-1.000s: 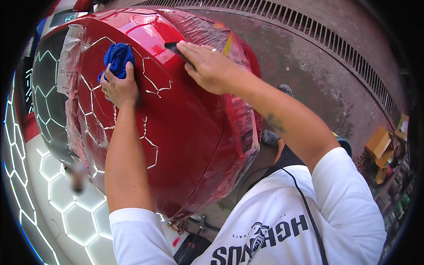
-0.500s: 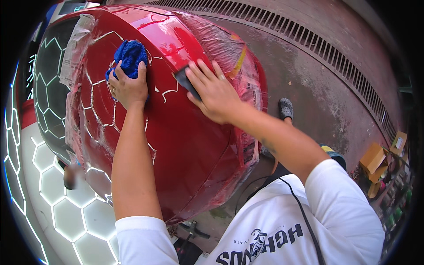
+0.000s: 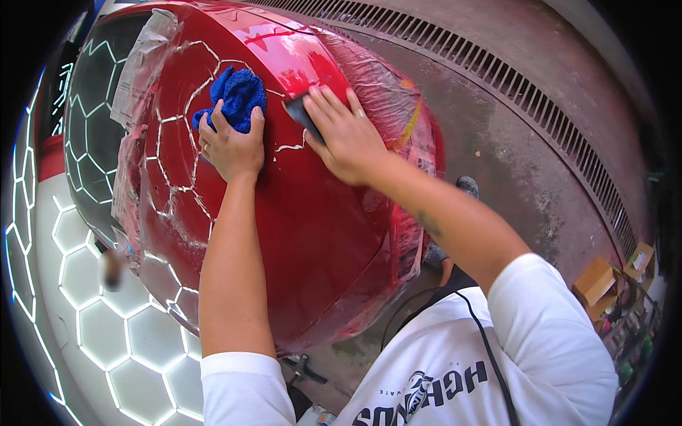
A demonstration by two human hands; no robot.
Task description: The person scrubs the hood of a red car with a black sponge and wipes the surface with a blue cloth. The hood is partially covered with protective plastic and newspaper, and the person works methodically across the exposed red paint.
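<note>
My left hand (image 3: 233, 145) is closed on a crumpled blue microfibre cloth (image 3: 240, 96), which rests on the glossy red car panel (image 3: 305, 234). Beside it, my right hand (image 3: 348, 135) lies with outstretched fingers over a dark grey sheet (image 3: 304, 117) that looks like sandpaper. The fingers press this sheet flat near the panel's raised edge, and most of it is hidden beneath them. Wavy white hexagon reflections show in the paint around the cloth.
Masking paper (image 3: 138, 78) borders the dark car window (image 3: 92, 121). Clear masking film (image 3: 369, 78) covers the car's right side. A floor drain grate (image 3: 526, 92) curves past it. Cardboard boxes (image 3: 595, 280) stand at right; bright hexagonal lights (image 3: 106, 334) fill the lower left.
The view has shifted, so the car sits slightly further right. My right hand and its sheet have slid a little farther up along the panel. The cloth stays in my left hand.
</note>
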